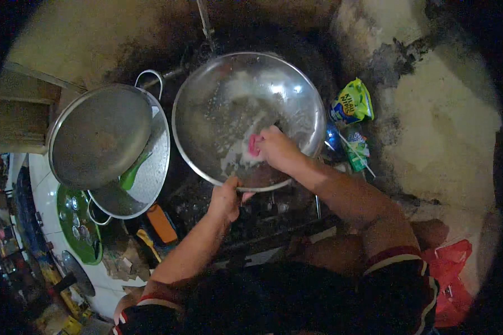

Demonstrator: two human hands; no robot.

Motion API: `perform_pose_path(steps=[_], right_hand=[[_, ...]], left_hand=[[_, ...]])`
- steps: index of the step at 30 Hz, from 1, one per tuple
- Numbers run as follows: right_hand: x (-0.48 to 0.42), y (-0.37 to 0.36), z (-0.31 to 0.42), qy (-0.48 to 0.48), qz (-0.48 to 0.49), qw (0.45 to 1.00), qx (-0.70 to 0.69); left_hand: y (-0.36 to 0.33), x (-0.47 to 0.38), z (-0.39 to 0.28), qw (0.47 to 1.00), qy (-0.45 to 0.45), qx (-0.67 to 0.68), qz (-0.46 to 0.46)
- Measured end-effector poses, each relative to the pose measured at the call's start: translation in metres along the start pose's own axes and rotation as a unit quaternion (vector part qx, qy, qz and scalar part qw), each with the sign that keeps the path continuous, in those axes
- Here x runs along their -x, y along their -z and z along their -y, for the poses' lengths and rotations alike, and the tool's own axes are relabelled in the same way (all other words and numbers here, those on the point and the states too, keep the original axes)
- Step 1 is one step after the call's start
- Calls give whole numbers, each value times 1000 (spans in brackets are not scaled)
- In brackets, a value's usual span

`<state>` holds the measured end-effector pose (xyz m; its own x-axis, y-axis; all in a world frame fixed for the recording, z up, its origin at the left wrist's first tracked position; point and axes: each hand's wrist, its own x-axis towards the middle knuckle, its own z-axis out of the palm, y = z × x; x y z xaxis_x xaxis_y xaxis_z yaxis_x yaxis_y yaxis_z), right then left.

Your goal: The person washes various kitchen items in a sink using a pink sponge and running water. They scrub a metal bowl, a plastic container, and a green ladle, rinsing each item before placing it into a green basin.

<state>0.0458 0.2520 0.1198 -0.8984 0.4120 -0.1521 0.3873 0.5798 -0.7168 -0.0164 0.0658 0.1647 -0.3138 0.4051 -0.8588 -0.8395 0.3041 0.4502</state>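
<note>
A large round metal wok or basin [234,96] lies before me, its inner face wet and streaked with suds. My left hand [227,199] grips its near rim, thumb over the edge. My right hand [276,148] is inside the bowl, right of its middle, closed on a pink scrubbing pad [255,145] that touches the metal among white foam. What is under the wok is mostly hidden.
At left, a round metal lid [100,134] leans on a two-handled pan [157,167] with a green utensil [130,178]. A green tray [75,226] holds glassware. Detergent packets [352,102] stand at right, by a stained wall; a red plastic bag [450,284] lies lower right.
</note>
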Motion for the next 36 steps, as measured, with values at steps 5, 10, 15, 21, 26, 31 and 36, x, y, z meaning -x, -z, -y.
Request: perform_pose_path(steps=[5, 10, 15, 21, 26, 31, 36], right_hand=[[-12, 29, -32, 33, -69, 997, -14], [15, 3, 5, 130, 63, 954, 262], [-1, 15, -35, 68, -55, 969, 233], [0, 61, 2, -103, -68, 992, 26], [41, 5, 9, 153, -39, 954, 255], [1, 46, 5, -46, -13, 981, 189], [0, 73, 5, 48, 38, 992, 106]], left_hand=[[5, 3, 13, 995, -66, 52, 61], [-2, 19, 12, 995, -74, 51, 31], [2, 19, 15, 995, -84, 35, 32], [6, 19, 19, 996, -55, 35, 63], [-3, 22, 16, 996, -68, 19, 48], [5, 20, 11, 995, -83, -9, 47], [9, 20, 12, 994, -94, 32, 54]])
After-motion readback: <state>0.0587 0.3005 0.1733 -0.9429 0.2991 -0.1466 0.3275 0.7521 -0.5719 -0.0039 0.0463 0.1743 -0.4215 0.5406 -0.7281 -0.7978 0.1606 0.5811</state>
